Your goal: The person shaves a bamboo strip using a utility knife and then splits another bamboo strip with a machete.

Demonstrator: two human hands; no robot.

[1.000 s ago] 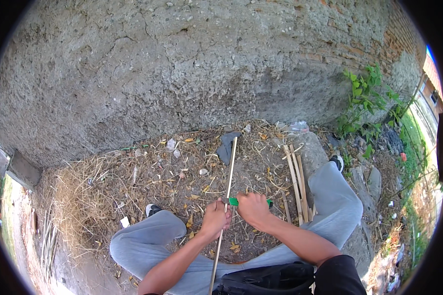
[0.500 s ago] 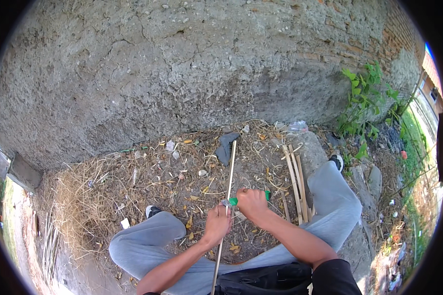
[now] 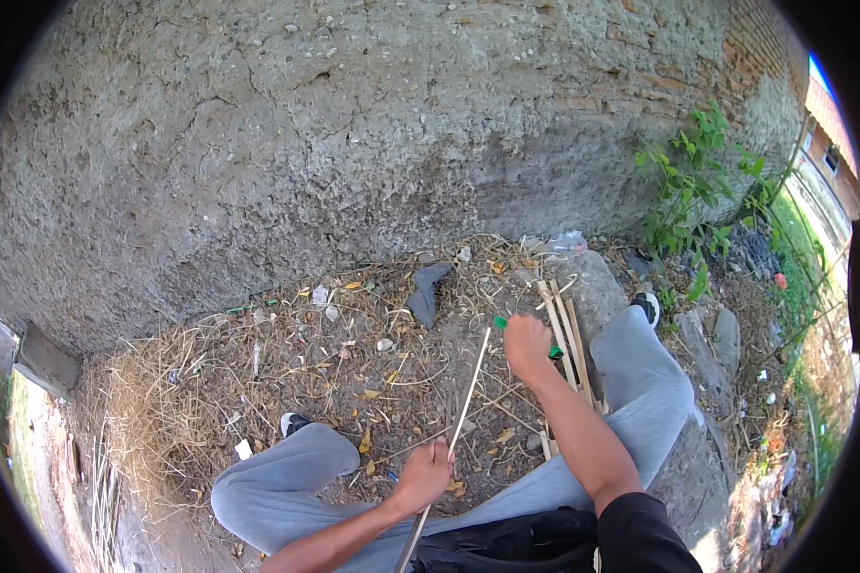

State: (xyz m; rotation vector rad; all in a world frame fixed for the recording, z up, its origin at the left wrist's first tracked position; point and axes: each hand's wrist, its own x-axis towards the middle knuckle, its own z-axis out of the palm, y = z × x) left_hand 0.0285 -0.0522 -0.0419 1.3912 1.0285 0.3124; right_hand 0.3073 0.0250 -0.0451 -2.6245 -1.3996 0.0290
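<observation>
While holding the wooden strip (image 3: 470,393) slanted between the legs (image 3: 645,396), gripped partway down in the left hand (image 3: 424,475), apparently to leave its upper end free, clutches a green handle (image 3: 555,352) in the right hand (image 3: 527,346), near that tip.

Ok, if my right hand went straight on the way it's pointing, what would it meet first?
Probably the rough grey wall, past the straw-littered brown ground; depth is unclear, so your right hand might brush the ground first.
</observation>
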